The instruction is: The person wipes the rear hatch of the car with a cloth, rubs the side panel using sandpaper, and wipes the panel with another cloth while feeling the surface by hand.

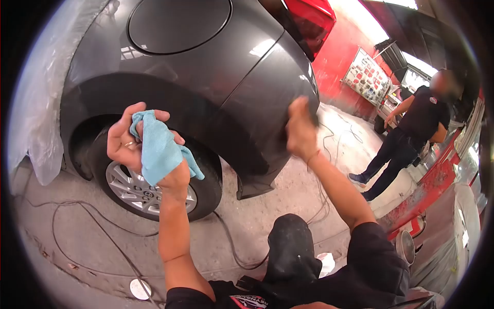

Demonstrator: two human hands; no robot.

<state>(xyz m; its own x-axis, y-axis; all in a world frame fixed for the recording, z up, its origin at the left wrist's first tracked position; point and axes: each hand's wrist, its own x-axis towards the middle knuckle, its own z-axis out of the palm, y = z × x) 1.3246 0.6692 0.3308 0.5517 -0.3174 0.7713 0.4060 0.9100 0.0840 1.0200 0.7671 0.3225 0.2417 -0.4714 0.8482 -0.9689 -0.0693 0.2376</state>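
Note:
A light blue cloth (157, 149) is draped across the palm of my left hand (123, 141), with the fingers curled around it. That hand is raised in front of the rear wheel (146, 193) of a dark grey car. Over at the corner of the grey bumper (257, 118), my right hand (301, 129) is smeared by motion. It is at or very close to the painted surface; I cannot tell whether it touches. Something dark shows beside its fingers, too blurred to name. The round fuel flap (179, 26) sits closed above the wheel arch.
Dark hoses or cables (98, 216) loop over the concrete floor. A round white disc (139, 289) lies near my left arm. Clear plastic sheeting (43, 98) hangs at the left. Another person (419, 121) stands at the right, near a red wall (339, 62).

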